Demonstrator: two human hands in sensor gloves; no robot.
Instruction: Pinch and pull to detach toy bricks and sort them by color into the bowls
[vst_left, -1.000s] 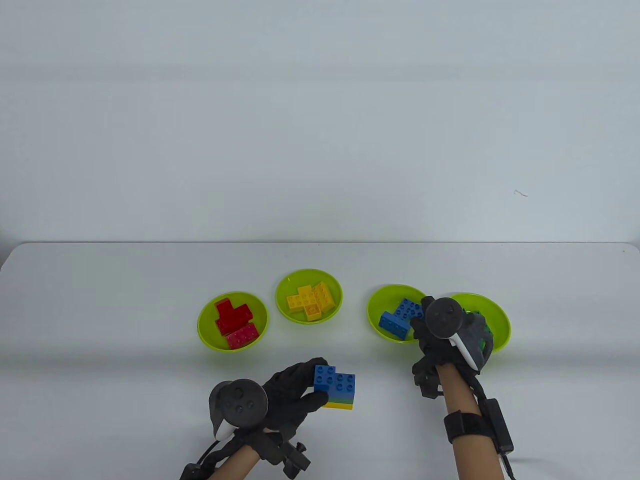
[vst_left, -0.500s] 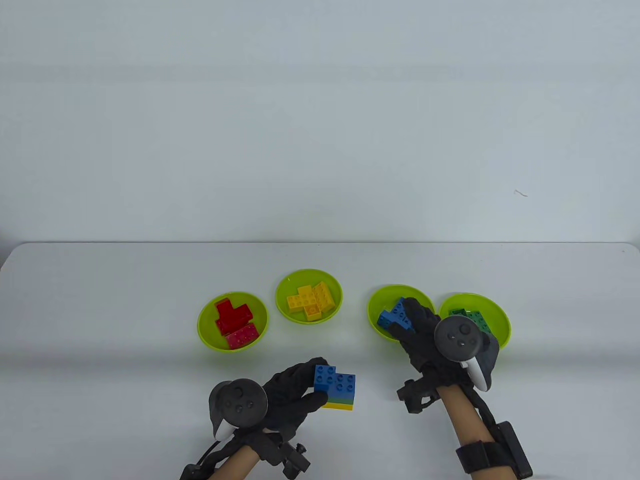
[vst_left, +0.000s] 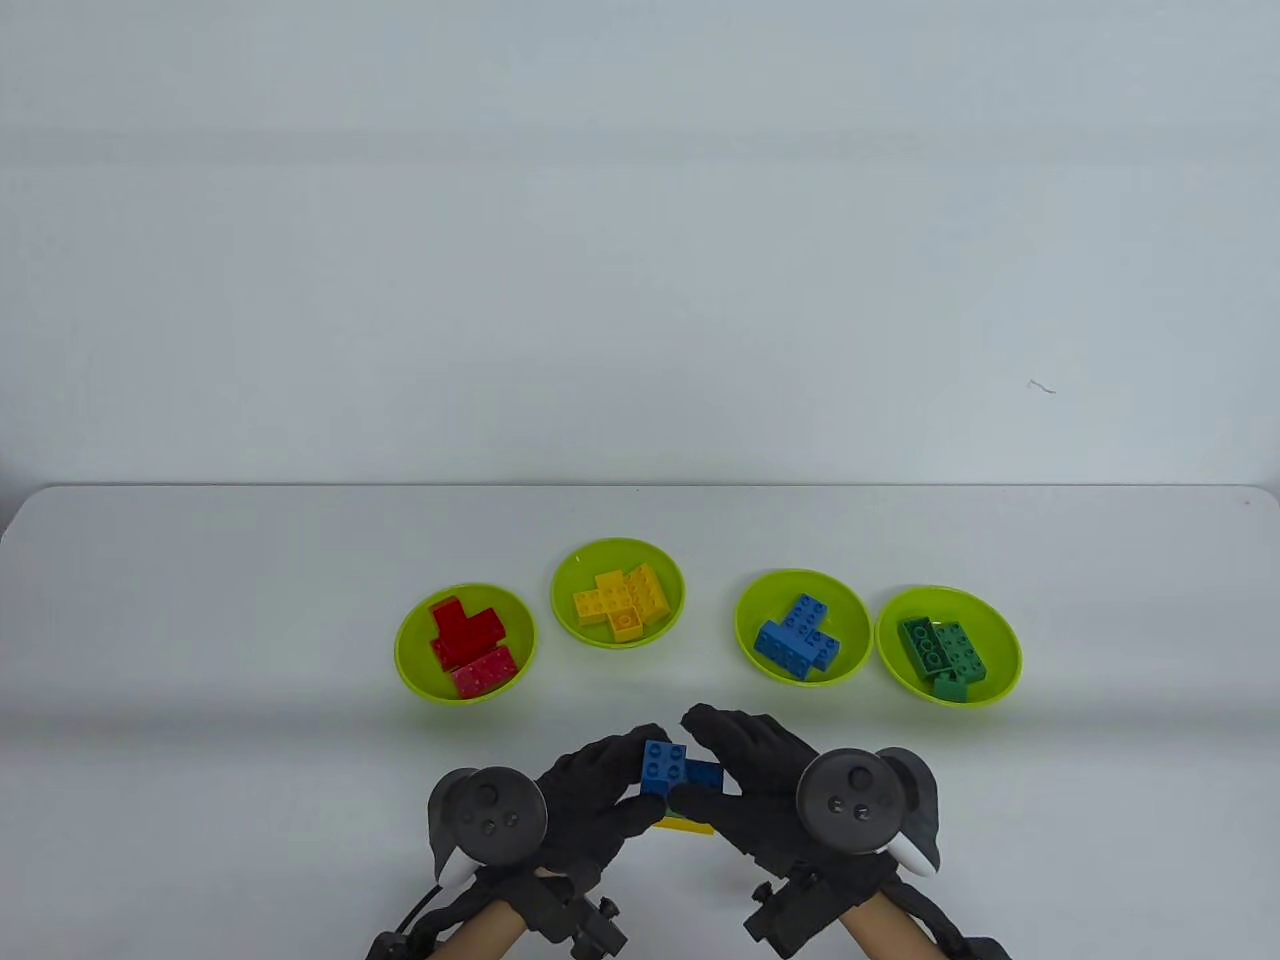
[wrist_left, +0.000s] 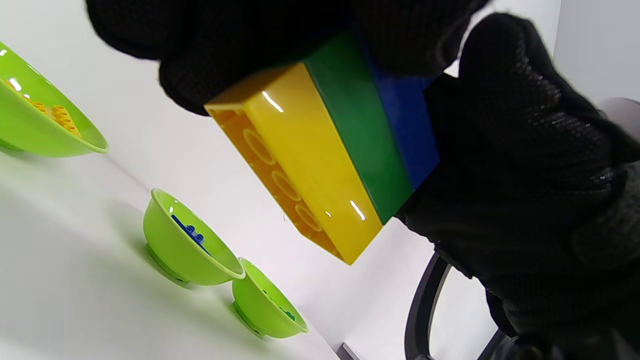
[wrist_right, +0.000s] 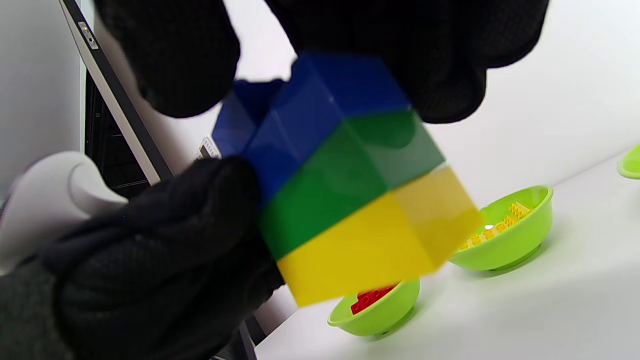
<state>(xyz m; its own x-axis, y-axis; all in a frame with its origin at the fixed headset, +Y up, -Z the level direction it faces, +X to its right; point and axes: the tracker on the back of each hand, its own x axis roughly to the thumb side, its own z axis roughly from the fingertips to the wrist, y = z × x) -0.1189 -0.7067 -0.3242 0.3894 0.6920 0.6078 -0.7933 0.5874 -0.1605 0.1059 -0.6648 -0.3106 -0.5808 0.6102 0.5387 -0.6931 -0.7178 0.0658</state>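
A brick stack (vst_left: 683, 775) is held above the table's front edge: blue bricks on top, a green layer (wrist_left: 360, 140) under them and a yellow brick (wrist_left: 300, 165) at the bottom. My left hand (vst_left: 632, 775) grips the stack from the left. My right hand (vst_left: 712, 762) pinches the blue top (wrist_right: 325, 110) from the right, fingers behind and thumb in front. Four lime bowls stand in a row: red bricks in one bowl (vst_left: 412, 650), yellow in another (vst_left: 565, 600), blue in the third (vst_left: 850, 625), green in the last (vst_left: 1005, 650).
The bowls sit in a row beyond the hands, mid-table. The white table's far edge (vst_left: 640, 487) meets a plain pale wall. In the right wrist view a dark device (wrist_right: 107, 125) stands behind the hands.
My right hand left the green bowl, swept left past the blue bowl and closed on the stack. The left hand has kept its hold on the stack and raised it slightly.
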